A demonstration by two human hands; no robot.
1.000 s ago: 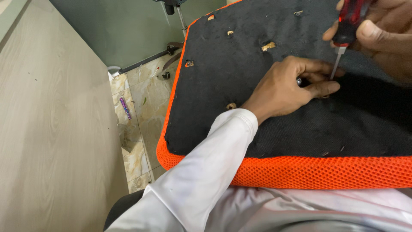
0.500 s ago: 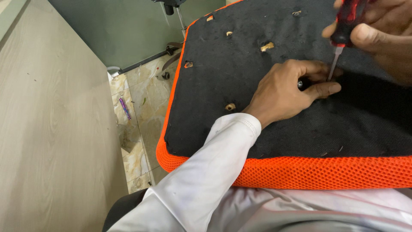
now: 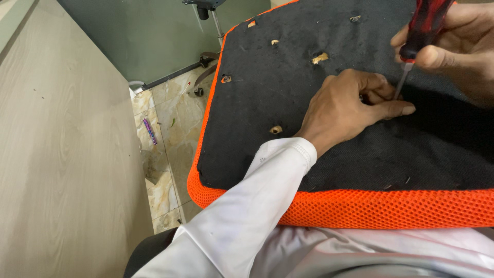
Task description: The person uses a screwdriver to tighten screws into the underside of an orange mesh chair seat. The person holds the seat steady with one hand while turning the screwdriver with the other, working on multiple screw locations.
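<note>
While the left hand [image 3: 350,105] is pressing its curled fingers onto the black felt underside of the orange-mesh seat cushion [image 3: 309,206], steadying something hidden (too small to tell), the right hand [image 3: 458,49] is gripping a red-handled screwdriver [image 3: 419,36] near the cushion's far right corner. Its shaft is running near-upright, tip down beside the left fingertips; a slip could be jabbing them.

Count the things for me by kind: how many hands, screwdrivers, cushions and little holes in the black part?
Hands: 2, the left hand and the right hand
Screwdriver: 1
Seat cushion: 1
Holes in the black fabric: 6
Total: 10
</note>
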